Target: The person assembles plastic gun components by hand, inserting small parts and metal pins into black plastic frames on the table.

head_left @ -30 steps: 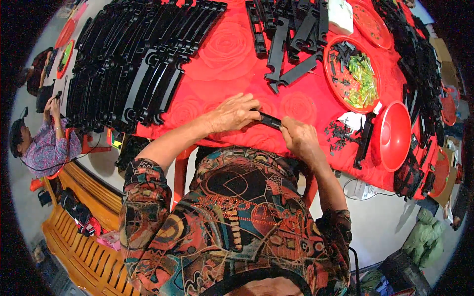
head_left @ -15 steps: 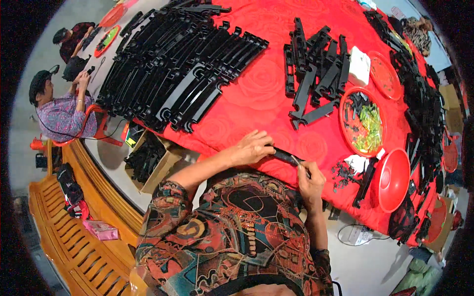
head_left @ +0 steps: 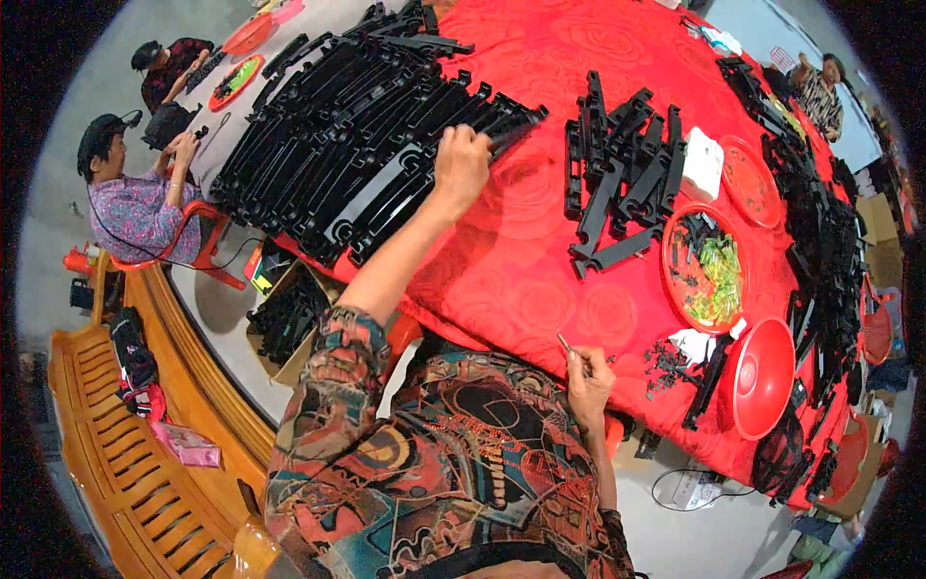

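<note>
My left hand (head_left: 461, 172) reaches over the right side of a big layered stack of long black plastic strips (head_left: 338, 135). Its fingers are curled closed on a black plastic strip (head_left: 446, 177) there, mostly covered by the hand. My right hand (head_left: 589, 384) is low at the near edge of the red-covered table (head_left: 540, 280). It pinches a thin metal tool (head_left: 565, 342), whose tip points up and left. No strip is in that hand.
A looser heap of black strips (head_left: 617, 174) lies right of centre. Beside it are a red plate (head_left: 667, 265) with small coloured pieces, a white box (head_left: 702, 164) and a red bowl (head_left: 762, 376). Black scraps (head_left: 664, 367) are scattered nearby. A co-worker (head_left: 145, 207) sits at the left.
My left hand has left the right one and moved up and forward to the stack. The strip held between both hands is gone from there; my right hand keeps the tool.
</note>
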A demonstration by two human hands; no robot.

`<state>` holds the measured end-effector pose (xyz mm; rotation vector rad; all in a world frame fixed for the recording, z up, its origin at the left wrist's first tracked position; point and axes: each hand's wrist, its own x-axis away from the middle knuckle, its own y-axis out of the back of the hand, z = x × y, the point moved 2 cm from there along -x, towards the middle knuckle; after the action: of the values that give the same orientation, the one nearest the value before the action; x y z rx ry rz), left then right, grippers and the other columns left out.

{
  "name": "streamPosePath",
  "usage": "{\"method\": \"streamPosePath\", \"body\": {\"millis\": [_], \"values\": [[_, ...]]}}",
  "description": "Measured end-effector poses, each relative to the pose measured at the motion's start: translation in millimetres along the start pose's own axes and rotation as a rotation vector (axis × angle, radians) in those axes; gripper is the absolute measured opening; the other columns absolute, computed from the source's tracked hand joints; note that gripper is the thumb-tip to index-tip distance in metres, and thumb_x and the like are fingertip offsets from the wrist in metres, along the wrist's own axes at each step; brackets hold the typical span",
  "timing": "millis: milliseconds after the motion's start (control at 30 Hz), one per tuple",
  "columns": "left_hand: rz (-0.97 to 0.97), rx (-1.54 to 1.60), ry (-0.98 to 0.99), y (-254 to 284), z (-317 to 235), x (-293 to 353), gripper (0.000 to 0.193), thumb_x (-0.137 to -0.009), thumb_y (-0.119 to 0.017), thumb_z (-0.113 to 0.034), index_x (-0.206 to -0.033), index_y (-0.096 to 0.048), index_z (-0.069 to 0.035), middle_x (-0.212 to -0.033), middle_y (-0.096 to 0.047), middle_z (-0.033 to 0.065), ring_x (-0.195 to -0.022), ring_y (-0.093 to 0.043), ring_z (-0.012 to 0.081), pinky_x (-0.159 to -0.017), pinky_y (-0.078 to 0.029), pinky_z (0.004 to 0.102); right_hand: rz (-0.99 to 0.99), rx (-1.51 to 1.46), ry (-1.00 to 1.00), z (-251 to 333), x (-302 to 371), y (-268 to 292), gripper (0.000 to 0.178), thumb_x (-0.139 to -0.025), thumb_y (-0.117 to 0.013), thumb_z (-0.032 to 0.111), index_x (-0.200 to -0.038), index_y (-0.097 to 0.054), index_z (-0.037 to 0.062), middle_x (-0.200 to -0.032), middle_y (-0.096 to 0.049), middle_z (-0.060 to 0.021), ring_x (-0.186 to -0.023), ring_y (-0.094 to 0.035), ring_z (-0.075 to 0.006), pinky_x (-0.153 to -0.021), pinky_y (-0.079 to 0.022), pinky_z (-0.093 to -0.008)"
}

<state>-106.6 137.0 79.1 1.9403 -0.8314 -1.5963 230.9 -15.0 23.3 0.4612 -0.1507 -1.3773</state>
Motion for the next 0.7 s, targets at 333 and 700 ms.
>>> {"method": "streamPosePath", "body": {"millis": [333, 700], "values": [[0.099, -0.417, 0.224, -44.6, 38.7, -41.5, 0.014, -0.073, -0.06, -0.01, -0.084, -0.066, -0.003, -0.097, -0.054, 0.0162, -0.095, -0.049, 0.0335, -0.082, -0.043, 0.0405, -0.025, 0.026, -0.153, -6.0, 9.9, 14.7, 0.007, -0.084, -0.062, 0.008, -0.086, -0.06, 0.0015, -0.066, -0.059, -0.0063, -0.059, -0.053, -0.0093, -0.054, -0.044, -0.0266], [0.229, -0.479, 0.35, -53.6, 42.2, -46.1, 0.017, -0.076, -0.061, -0.015, -0.091, -0.063, -0.005, -0.1, -0.055, 0.0164, -0.096, -0.052, 0.034, -0.079, -0.046, 0.0432, -0.013, 0.065, -0.118, 7.0, 2.2, 8.6, 0.007, -0.084, -0.06, 0.008, -0.085, -0.059, 0.0017, -0.069, -0.06, -0.0104, -0.063, -0.06, -0.0142, -0.057, -0.047, -0.03]]}}
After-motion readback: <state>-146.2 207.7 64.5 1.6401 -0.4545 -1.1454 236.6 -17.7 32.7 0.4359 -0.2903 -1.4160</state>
